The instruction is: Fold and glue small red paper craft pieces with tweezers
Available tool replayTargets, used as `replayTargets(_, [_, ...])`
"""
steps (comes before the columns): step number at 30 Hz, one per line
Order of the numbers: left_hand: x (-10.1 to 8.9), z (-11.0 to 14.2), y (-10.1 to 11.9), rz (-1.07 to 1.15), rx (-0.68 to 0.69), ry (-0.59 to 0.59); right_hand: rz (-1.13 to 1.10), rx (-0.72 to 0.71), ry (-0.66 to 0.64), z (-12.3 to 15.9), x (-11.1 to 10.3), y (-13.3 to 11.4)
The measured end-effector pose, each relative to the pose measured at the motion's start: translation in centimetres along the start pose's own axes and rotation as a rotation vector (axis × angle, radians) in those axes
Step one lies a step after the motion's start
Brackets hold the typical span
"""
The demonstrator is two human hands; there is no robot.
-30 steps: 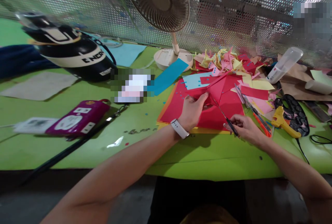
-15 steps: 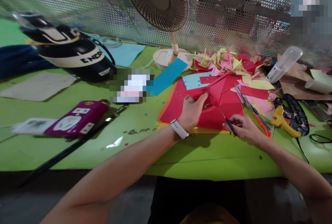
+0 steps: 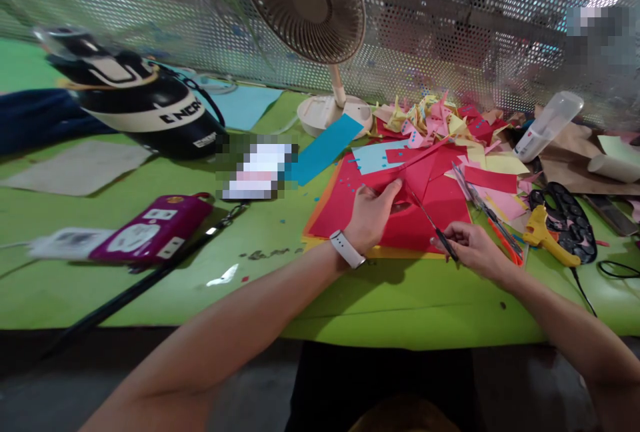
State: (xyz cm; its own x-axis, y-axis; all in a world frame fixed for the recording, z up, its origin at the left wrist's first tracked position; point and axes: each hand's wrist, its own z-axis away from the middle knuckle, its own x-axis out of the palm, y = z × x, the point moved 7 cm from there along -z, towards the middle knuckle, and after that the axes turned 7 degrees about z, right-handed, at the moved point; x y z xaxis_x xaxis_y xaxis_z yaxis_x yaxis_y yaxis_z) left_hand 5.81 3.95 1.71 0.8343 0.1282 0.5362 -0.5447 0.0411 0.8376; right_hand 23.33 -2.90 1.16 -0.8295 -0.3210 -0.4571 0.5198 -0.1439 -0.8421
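Note:
My left hand [image 3: 373,215] is closed on a piece of red paper [image 3: 420,175], pinching it between thumb and fingers. Black-handled scissors [image 3: 445,243], seen edge-on, are in my right hand [image 3: 467,243]. Their thin blades point up and left and meet the red paper near my left thumb. Beneath lies a stack of red sheets [image 3: 335,209] with a yellow-orange edge showing. A pale blue piece of paper [image 3: 367,157] rests on the stack's far side. Just right of the stack lie orange-handled scissors [image 3: 504,239].
Paper scraps [image 3: 425,115] heap behind the stack. A fan [image 3: 336,112] stands at the back. On the left are a black bottle [image 3: 150,109], a purple case [image 3: 150,232] and a phone [image 3: 260,171]. A yellow glue gun [image 3: 550,235] and a clear bottle [image 3: 553,125] lie right.
The view has shifted very slightly. Both hands, the red paper and the black-handled scissors keep almost the same place.

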Motion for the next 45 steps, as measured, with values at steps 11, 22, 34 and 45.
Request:
replayTargets(11, [-0.4, -0.5, -0.5, 0.067, -0.014, 0.031, -0.067, -0.020, 0.021, -0.1, -0.2, -0.1])
replayTargets(22, [-0.7, -0.7, -0.7, 0.067, 0.017, 0.078, -0.094, -0.032, 0.011, 0.0, -0.2, -0.8])
replayTargets(34, [-1.0, -1.1, -1.1, 0.002, 0.019, 0.074, -0.105, -0.023, 0.011, -0.1, -0.3, -0.7])
replayTargets(45, [-0.8, -0.9, -0.9, -0.001, 0.002, 0.044, -0.085, -0.045, 0.028, -0.2, -0.3, 0.2])
